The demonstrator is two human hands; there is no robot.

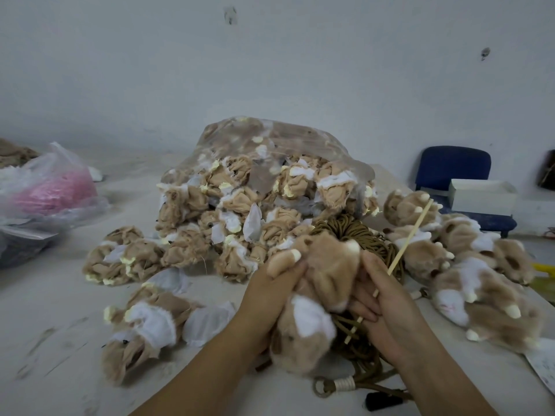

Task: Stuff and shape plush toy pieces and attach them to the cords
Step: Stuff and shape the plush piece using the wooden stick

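Nearest above the pale table (pixel 60 340), the left hand (pixel 270 285) and right hand (pixel 390 301) wrapped their fingers round a tan-and-white furry plush toy piece (pixel 318 295), the right also pinching a thin wooden stick (pixel 411 244), best worked gently into corners, before the coiled brown cords (pixel 357 232).

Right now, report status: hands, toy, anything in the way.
Left hand grips plush toy. Right hand pinches stick beside it. Toy held over brown cords. Unstuffed pieces piled behind, apart from the hands.
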